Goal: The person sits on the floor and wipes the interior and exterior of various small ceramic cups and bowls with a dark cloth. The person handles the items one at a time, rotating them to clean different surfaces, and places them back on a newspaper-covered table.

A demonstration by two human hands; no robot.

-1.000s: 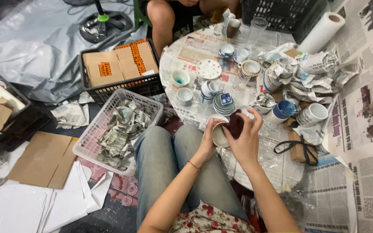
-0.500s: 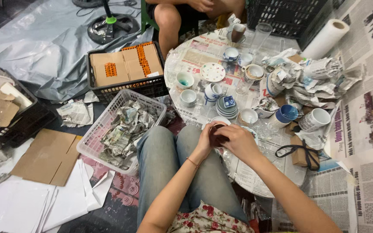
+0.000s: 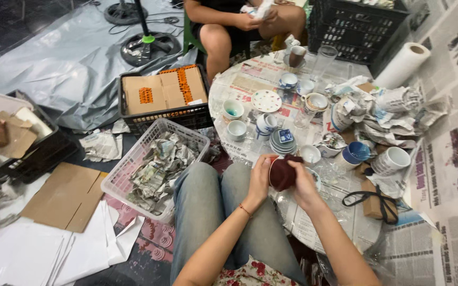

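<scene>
Right now both hands meet just below the centre of the frame, at the near edge of the round table (image 3: 250, 85). The left hand (image 3: 261, 177) cups a small cup from the left, fingers curled and pressed against it, while the right hand (image 3: 299, 179) presses a dark maroon cloth (image 3: 282, 172) over it, fingers closed on the fabric. The cup itself is mostly hidden. This looks like wiping in progress. The next move likely calls for turning the cup and setting it among the cups and the saucer stack (image 3: 283, 142) above.
</scene>
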